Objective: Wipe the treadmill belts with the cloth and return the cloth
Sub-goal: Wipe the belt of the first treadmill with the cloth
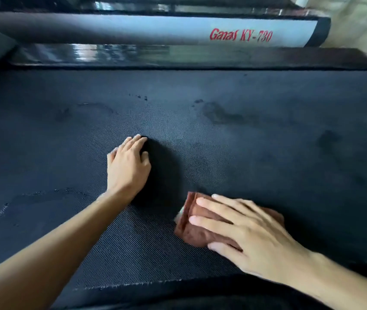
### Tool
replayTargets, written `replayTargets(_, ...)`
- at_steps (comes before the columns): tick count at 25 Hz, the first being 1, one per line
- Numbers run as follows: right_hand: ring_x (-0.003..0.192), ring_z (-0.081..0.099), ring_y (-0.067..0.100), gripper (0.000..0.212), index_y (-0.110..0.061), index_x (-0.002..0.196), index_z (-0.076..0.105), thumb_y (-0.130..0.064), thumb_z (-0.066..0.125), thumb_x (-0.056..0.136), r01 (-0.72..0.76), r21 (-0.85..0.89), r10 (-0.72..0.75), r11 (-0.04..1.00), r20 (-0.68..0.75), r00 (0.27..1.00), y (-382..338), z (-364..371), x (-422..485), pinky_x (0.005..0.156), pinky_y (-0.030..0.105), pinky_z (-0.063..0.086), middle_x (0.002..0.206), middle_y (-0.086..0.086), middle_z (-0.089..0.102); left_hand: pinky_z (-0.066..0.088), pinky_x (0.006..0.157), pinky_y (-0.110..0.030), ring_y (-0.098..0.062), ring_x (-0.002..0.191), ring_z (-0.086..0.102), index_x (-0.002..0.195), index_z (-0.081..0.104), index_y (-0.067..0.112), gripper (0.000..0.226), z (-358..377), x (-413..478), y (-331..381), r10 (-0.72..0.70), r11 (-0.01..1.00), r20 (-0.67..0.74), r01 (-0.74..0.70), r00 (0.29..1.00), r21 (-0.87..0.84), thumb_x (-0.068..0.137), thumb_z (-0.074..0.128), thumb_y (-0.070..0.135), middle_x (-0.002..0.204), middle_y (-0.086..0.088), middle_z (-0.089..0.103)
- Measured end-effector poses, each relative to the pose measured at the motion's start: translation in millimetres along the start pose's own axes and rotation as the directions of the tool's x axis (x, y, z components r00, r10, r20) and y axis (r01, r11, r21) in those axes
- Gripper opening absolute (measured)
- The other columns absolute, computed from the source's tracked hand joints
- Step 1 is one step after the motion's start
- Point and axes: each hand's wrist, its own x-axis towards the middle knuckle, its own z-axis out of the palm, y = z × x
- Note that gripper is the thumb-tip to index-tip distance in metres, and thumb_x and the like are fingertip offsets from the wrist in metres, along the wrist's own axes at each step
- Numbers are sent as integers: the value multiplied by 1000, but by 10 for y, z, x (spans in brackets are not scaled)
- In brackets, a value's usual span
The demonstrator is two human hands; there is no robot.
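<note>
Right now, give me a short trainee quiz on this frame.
1. Fill in: the red lettering on the grey rail reads ____.
2. True or false: the left hand rests on the treadmill belt and holds nothing.
3. Which of the hands presses the brown cloth? A) left B) right C) both

Key: 1 Ganas KY-730. 2 True. 3 B, the right hand, fingers flat on it.
</note>
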Motion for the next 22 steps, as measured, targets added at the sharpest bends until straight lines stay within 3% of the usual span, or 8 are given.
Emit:
replayTargets(3,144,25,10,52,-50,146,29,-57,40,95,-202,-42,202,978,-7,979,429,-57,283,112,39,32,159,-22,16,11,117,-38,-18,145,24,143,45,23,45,-121,-5,-240,36,995,31,-39,999,97,98,45,29,153,5,37)
replayTargets(6,142,29,19,51,-44,145,35,-53,42,96,-546,-2,543,838,-103,834,362,71,1115,110,42,27,159,-14,21,7,119,-41,-17,147,18,146,39,25,47,-130,-41,-351,36,993,77,-44,996,109,101,40,34,157,6,29)
replayTargets(8,142,29,19,49,-44,143,38,-51,44,95,-473,24,471,881,-149,869,35,202,1226,111,42,27,158,-13,26,8,119,-41,-17,147,18,146,39,25,47,-124,-14,-393,45,994,70,-52,997,100,101,40,34,157,6,29)
replayTargets(12,141,31,10,50,-49,142,36,-55,44,93,-33,11,33,999,-58,998,-251,105,370,111,34,31,156,-20,27,11,119,-43,-18,147,20,146,39,25,47,-157,175,-560,71,987,53,-78,996,142,101,39,37,156,5,31)
replayTargets(14,139,32,9,50,-49,143,36,-57,41,93,-135,-19,134,991,-52,990,143,42,423,108,38,37,156,-22,26,13,117,-43,-20,145,23,145,40,24,48,-143,379,-579,79,984,61,-88,995,156,101,38,41,155,5,33)
replayTargets(16,140,30,11,50,-47,144,34,-56,40,95,-423,-8,420,906,-92,903,473,32,951,110,44,33,157,-21,22,17,113,-44,-20,141,28,143,41,22,50,-113,590,-569,103,974,73,-115,992,195,100,35,46,152,4,37)
replayTargets(18,140,29,14,50,-45,144,35,-54,41,96,-544,2,538,839,-151,829,364,113,1499,110,41,26,157,-18,23,18,112,-44,-20,140,28,143,40,22,51,-79,728,-560,123,965,82,-138,989,223,100,33,49,152,5,37)
replayTargets(22,141,30,10,49,-48,141,39,-55,43,92,-102,6,101,995,-126,987,84,288,1471,109,34,29,155,-19,30,6,117,-44,-17,147,13,150,29,27,54,-3,807,-606,99,973,91,-116,991,201,100,32,48,159,8,22)
